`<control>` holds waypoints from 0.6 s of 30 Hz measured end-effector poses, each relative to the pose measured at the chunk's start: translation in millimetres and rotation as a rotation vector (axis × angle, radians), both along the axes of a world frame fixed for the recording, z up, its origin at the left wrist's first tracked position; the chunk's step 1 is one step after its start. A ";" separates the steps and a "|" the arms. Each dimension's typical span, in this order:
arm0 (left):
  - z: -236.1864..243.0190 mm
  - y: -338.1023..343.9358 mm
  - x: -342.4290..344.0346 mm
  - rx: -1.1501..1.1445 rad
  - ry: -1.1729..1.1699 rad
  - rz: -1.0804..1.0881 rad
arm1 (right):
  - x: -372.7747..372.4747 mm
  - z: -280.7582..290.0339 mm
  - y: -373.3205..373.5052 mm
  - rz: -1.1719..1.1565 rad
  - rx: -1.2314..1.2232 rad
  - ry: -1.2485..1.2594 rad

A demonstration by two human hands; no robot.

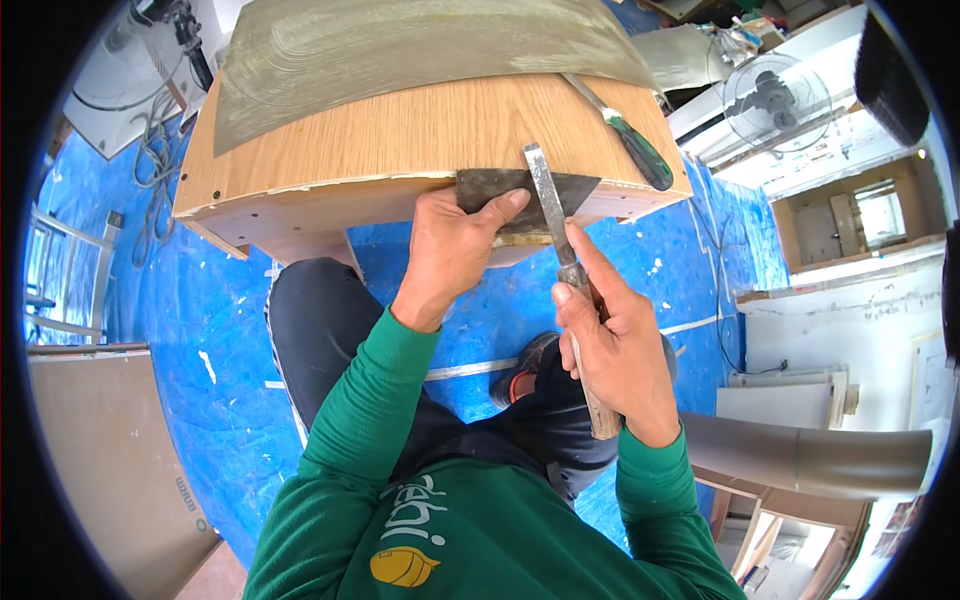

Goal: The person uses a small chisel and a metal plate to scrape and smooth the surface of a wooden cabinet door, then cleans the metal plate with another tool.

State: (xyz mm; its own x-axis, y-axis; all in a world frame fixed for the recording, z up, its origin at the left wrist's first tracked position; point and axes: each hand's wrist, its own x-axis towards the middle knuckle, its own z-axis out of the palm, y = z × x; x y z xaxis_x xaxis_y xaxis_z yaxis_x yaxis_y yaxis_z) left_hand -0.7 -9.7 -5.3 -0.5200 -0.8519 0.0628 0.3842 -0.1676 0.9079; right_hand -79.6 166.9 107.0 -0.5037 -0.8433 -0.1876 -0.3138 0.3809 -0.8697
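Note:
My left hand (455, 240) pinches a dark, flat, four-sided piece (575, 192) at the front edge of a wood-grain panel (400, 135), thumb on top. I cannot make out what the piece is made of. In my right hand (620, 345) is a chisel (548, 200) with a worn wooden handle, the index finger stretched along its metal blade. The blade slants across the dark piece, its tip over the panel; whether they touch is unclear. On the panel's right side lies a tool with a green and black handle (640, 150) and a narrow metal shaft.
A large grey-green sheet (420, 50) covers the panel's far part. Blue sheeting (220, 400) with pale specks spreads over the floor. A fan (775, 95) stands at the far right, coiled cable (155, 170) hangs at the left, and a grey tube (810, 455) lies at the right.

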 end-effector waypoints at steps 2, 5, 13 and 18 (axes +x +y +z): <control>2.7 1.7 0.1 0.014 0.011 -0.003 | 1.5 1.3 -0.4 0.003 0.011 0.019; 3.1 5.1 1.6 0.004 -0.021 0.012 | 5.5 5.5 0.1 0.004 0.027 0.042; 7.0 5.8 2.7 -0.023 -0.081 -0.018 | -19.9 -8.1 -60.6 0.049 -0.057 0.263; -0.5 2.3 -1.6 -0.023 0.029 0.003 | -14.0 8.9 -51.4 -0.025 -0.140 -0.004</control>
State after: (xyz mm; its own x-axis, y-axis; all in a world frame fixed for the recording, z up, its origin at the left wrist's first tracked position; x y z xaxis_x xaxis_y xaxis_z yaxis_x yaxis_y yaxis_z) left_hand -2.2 -7.4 -5.8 -0.5153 -0.8515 0.0972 0.4110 -0.1461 0.8998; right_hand -93.6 115.6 115.9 -0.5244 -0.8485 -0.0715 -0.3017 0.2637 -0.9162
